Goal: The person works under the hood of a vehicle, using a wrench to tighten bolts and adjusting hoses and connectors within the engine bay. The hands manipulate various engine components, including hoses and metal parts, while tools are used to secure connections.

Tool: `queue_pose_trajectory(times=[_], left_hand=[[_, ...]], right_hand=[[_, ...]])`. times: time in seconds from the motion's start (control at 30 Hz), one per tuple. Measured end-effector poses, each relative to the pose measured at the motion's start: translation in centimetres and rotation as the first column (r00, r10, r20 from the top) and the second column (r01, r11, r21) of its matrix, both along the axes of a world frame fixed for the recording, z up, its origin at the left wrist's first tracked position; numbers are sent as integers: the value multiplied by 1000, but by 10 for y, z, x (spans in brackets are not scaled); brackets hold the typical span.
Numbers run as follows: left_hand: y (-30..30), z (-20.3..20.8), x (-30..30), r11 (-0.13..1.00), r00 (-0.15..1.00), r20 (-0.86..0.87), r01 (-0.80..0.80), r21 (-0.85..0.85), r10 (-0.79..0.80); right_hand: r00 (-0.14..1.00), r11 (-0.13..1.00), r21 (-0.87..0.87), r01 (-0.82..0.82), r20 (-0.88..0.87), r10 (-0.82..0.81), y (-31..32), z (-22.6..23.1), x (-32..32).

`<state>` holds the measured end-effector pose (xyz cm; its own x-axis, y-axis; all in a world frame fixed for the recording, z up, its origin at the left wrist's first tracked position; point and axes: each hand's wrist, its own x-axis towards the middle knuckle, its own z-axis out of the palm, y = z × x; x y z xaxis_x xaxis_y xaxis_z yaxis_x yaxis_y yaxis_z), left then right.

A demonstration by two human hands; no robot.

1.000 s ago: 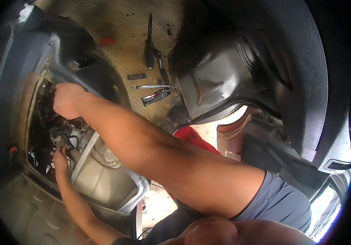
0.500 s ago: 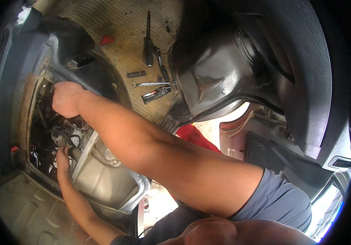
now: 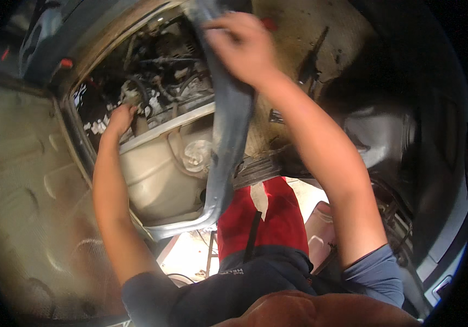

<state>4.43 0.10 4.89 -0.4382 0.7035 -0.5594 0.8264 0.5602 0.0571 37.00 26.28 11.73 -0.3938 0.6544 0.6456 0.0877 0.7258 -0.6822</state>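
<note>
Metal engine parts (image 3: 162,82) lie between left hand (image 3: 119,119) and right hand (image 3: 243,48).

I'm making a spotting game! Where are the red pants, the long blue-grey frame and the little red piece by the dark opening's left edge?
Red pants (image 3: 280,223): head view, on the right leg's cloth.
Long blue-grey frame (image 3: 233,117): head view, partway along its right side.
Little red piece (image 3: 66,64): head view, on its middle.
</note>
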Motion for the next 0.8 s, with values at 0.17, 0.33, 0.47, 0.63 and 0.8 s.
queue_pose_trajectory(times=[0.17,0.33,0.47,0.63,0.8], left_hand=[[0,3,7,986,996,71,47,161,-59],[-3,4,14,984,983,-57,-171,37,173],[0,9,18,965,960,-90,-262,22,263],[23,23,41,956,941,-205,-287,-57,270],[8,-6,22,967,961,-111,-246,67,253]], right_hand=[[731,794,-328,513,652,-203,-34,-94,182],[439,902,-163,399,898,-31,-74,-125,216],[320,931,-155,330,947,44,-65,-125,210],[282,949,-140,281,958,58,-59,-139,213],[245,936,-219,276,958,151,-52,-117,209]])
